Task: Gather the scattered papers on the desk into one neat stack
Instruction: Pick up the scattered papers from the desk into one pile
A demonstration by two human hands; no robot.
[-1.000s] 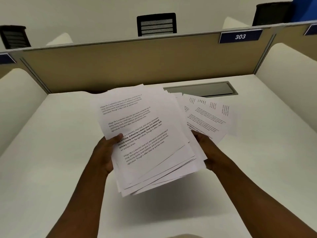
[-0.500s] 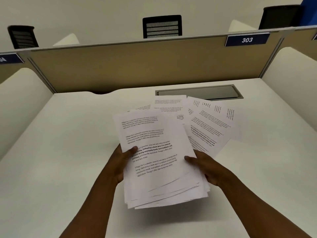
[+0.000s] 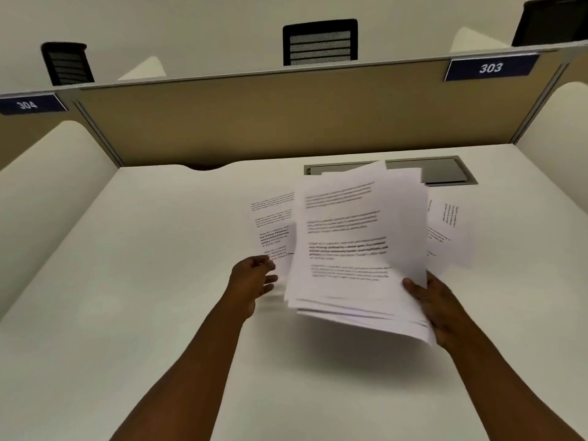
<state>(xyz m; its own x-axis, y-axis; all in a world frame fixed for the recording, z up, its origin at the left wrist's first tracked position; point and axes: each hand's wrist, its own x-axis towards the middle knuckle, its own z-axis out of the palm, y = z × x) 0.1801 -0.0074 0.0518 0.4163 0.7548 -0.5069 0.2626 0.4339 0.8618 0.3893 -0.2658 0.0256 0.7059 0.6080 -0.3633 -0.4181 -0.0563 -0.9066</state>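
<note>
The right hand (image 3: 436, 308) pinches the raised bundle (image 3: 356, 249) by its five-o'clock corner, while the left hand (image 3: 254, 278), fingers loosely spread, is nearer the loose sheet (image 3: 273, 224) lying at twelve o'clock, long axis running away.

A single wide-angle view is taken from head height, directed forward and downward over the desk (image 3: 133, 313). Both forearms are seen entering from the lower edge, close to the lens. The partition (image 3: 270, 122) bounds the far side; no second view is provided.
</note>
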